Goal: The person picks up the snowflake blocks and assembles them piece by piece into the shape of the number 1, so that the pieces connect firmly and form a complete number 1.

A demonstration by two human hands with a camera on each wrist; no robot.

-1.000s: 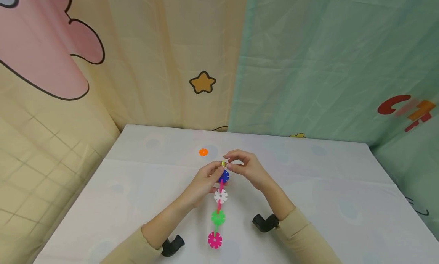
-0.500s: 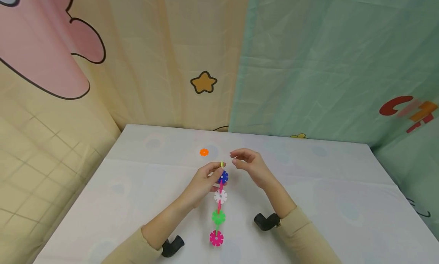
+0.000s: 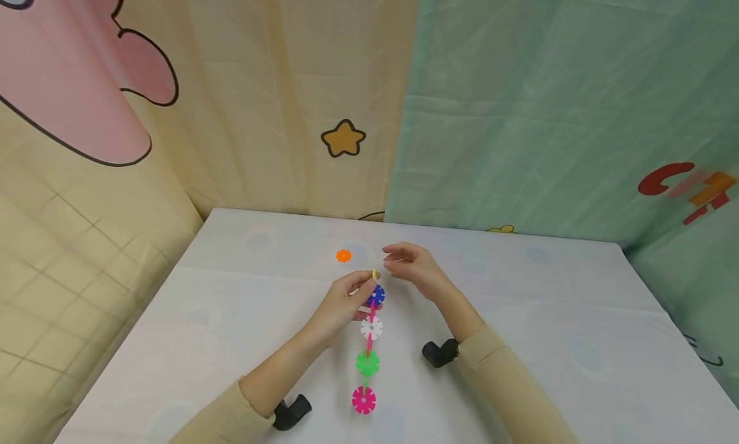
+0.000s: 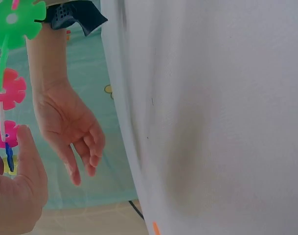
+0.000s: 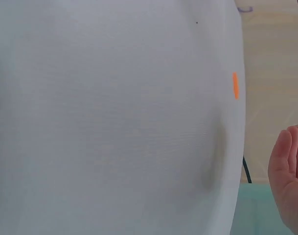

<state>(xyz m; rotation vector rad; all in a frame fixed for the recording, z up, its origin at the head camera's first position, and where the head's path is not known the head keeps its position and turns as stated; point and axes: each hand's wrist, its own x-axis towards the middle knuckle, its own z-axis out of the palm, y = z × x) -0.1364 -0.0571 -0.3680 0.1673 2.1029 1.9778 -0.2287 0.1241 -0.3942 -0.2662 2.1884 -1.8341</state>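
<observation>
A chain of interlocked notched plastic discs hangs from my left hand (image 3: 339,308), pinched near its top between thumb and fingers. From the top it shows a yellow disc (image 3: 374,274) seen edge-on, a blue disc (image 3: 378,296), a white disc (image 3: 371,328), a green disc (image 3: 367,364) and a pink disc (image 3: 364,400), with edge-on pink and green ones linking them. In the left wrist view, the thumb and a finger flank the blue and yellow discs. My right hand (image 3: 417,269) hovers just right of the chain's top, apart from it, fingers loosely bent and holding nothing.
A loose orange disc (image 3: 343,256) lies on the white-covered table (image 3: 277,251), beyond the hands. Black wrist-worn devices (image 3: 441,353) stick out at both sleeve cuffs. Printed curtains (image 3: 519,110) stand behind the table's far edge.
My right hand has let go of the yellow disc and drawn away to the right, then lifted slightly toward the table's far side. The left hand and chain have barely moved.
</observation>
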